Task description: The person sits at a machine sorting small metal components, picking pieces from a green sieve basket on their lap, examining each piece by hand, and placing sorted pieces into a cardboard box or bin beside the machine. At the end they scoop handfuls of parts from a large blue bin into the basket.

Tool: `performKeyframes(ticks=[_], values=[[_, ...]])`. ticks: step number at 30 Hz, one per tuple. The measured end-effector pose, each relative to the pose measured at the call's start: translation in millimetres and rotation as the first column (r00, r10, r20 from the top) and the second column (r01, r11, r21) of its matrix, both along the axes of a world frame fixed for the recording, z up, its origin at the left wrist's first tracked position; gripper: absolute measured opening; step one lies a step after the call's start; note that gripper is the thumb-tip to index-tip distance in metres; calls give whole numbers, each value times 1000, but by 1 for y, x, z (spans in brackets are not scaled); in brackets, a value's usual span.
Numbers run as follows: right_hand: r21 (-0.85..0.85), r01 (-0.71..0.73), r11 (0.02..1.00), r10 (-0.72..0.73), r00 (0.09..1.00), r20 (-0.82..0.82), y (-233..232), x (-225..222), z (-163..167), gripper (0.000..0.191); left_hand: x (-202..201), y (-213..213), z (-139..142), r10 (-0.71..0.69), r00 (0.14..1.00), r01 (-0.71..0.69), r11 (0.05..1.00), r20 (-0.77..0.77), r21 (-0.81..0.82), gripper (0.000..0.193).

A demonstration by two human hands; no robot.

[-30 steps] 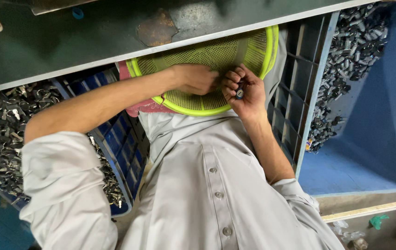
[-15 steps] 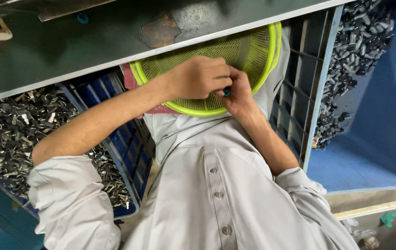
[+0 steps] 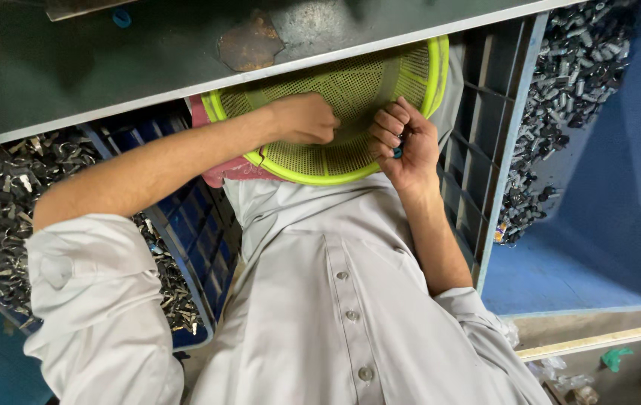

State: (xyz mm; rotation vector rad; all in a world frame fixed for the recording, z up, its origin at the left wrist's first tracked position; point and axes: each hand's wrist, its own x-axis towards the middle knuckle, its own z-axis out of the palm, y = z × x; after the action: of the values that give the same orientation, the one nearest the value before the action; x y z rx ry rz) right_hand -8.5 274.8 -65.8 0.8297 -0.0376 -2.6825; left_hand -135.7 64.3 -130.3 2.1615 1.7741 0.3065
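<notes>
A small dark blue part [image 3: 397,150] sits pinched inside the curled fingers of the right hand [image 3: 404,146], mostly hidden. The left hand [image 3: 307,118], at nine o'clock from it, rests as a closed fist on the yellow-green perforated basket [image 3: 350,82]; whether it holds anything is unclear. Both forearms angle down toward the pale shirt [image 3: 335,300].

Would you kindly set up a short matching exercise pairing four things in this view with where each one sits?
Things:
1. yellow-green basket
2. left hand
3. right hand
4. blue crate

Places:
A. beside the person's left arm, holding small metal parts
B. on the person's lap, under the bench edge
C. curled around a small dark piece
D. resting closed inside the basket

Pairs: 1-B, 2-D, 3-C, 4-A
</notes>
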Motion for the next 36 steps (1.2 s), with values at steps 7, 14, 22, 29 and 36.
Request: performKeyframes(ticks=[7,14,22,29,36], values=[[-60,23,998,-24,1000,-11,-4,3,-4,35,-7,8,7,-119,992,126,976,49,-178,29],[-48,38,998,-38,999,10,-5,3,-2,34,-3,6,10,-122,993,121,973,7,-195,19],[23,27,999,-28,999,42,-11,1,1,32,4,8,4,-92,996,91,975,6,-204,16],[139,-3,990,-2,999,34,-15,0,-9,31,-6,15,23,-87,994,104,954,73,-282,8],[329,-31,944,12,998,59,-33,-8,-20,27,-7,11,80,212,610,-343,939,763,13,12]])
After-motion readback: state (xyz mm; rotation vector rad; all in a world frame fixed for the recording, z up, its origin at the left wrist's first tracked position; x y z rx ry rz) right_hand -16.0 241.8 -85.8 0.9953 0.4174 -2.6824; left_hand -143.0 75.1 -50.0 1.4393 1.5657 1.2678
